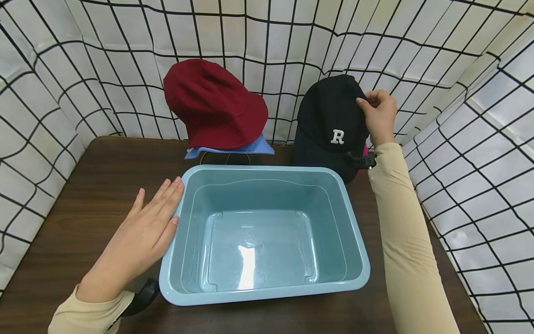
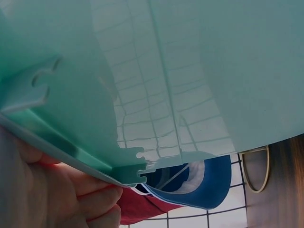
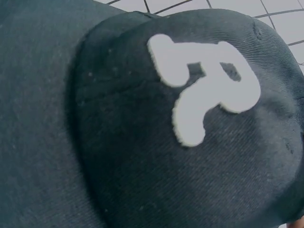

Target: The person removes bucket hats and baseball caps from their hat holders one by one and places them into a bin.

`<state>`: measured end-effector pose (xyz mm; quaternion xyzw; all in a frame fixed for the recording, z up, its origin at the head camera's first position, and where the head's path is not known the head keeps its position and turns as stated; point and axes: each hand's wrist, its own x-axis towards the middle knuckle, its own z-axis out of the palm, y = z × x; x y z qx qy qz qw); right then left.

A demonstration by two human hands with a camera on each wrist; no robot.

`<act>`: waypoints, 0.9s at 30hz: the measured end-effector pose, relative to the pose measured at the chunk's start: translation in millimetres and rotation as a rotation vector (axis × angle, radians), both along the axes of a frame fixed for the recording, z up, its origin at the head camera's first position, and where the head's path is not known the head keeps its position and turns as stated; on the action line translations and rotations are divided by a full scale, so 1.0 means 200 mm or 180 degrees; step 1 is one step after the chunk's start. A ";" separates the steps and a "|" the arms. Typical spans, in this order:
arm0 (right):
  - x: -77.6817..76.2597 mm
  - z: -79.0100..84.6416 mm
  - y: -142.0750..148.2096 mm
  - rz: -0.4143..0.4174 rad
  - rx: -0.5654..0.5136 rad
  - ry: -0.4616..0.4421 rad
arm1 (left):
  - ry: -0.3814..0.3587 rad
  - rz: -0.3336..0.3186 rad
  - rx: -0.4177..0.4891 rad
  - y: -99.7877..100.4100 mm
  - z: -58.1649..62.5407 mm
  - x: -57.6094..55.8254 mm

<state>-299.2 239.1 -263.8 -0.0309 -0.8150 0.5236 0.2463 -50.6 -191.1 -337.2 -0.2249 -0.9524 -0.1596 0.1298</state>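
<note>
Pinching the black cap [image 1: 329,109] with the fingers of the right hand [image 1: 381,117], upper right of frame. Resting the left hand [image 1: 143,227], fingers pretty straight, on the left rim of the blue tub [image 1: 267,197], lower middle. Also seeing a red hat [image 1: 214,104], upper middle.

Black-gridded white cloth [image 1: 283,46] on three sides around a dark brown wooden table [image 1: 100,185]
</note>
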 end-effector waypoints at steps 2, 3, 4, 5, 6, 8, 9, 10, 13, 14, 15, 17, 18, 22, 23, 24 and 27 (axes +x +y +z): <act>0.01 0.00 0.00 0.0045 -0.0102 0.0021 | -0.0003 -0.0005 0.0002 0.00 0.00 0.00; 0.01 0.00 0.00 0.0072 -0.0147 0.0023 | -0.0004 -0.0008 0.0004 0.00 0.00 0.00; 0.02 0.00 0.00 0.0100 -0.0205 0.0018 | -0.0005 -0.0011 0.0008 0.00 0.00 0.00; 0.02 0.00 0.00 0.0127 -0.0254 0.0012 | -0.0004 -0.0012 0.0011 0.00 0.00 0.00; 0.02 0.01 0.00 0.0154 -0.0302 0.0007 | -0.0004 -0.0013 0.0015 0.00 0.00 0.00; 0.03 0.01 0.00 0.0202 -0.0391 -0.0012 | -0.0003 -0.0020 0.0022 0.00 0.00 0.00; 0.03 0.01 0.00 0.0222 -0.0417 -0.0004 | -0.0001 -0.0021 0.0022 0.00 0.00 0.00; 0.04 0.01 0.00 0.0234 -0.0446 -0.0009 | 0.0002 -0.0023 0.0023 0.00 0.00 0.00; 0.05 0.01 0.00 0.0268 -0.0484 -0.0011 | 0.0008 -0.0027 0.0025 0.00 0.00 0.00; 0.06 0.01 0.00 0.0281 -0.0496 -0.0010 | 0.0010 -0.0027 0.0026 0.00 0.00 0.00; 0.06 0.01 0.00 0.0294 -0.0509 -0.0007 | 0.0010 -0.0026 0.0027 0.00 0.00 0.00; 0.07 0.01 0.00 0.0321 -0.0532 -0.0009 | 0.0006 -0.0022 0.0031 0.00 0.00 0.00; 0.08 0.01 0.00 0.0337 -0.0541 -0.0003 | 0.0001 -0.0021 0.0034 0.00 0.00 0.00; 0.10 0.02 0.00 0.0382 -0.0581 -0.0001 | -0.0010 -0.0014 0.0035 0.00 0.00 0.00; 0.10 0.02 0.00 0.0394 -0.0595 0.0007 | -0.0012 -0.0013 0.0034 0.00 0.00 0.00; 0.11 0.02 0.00 0.0408 -0.0609 0.0015 | -0.0013 -0.0014 0.0037 0.00 0.00 0.00; 0.12 0.02 0.00 0.0473 -0.0659 0.0045 | -0.0006 -0.0011 0.0037 0.00 0.00 0.00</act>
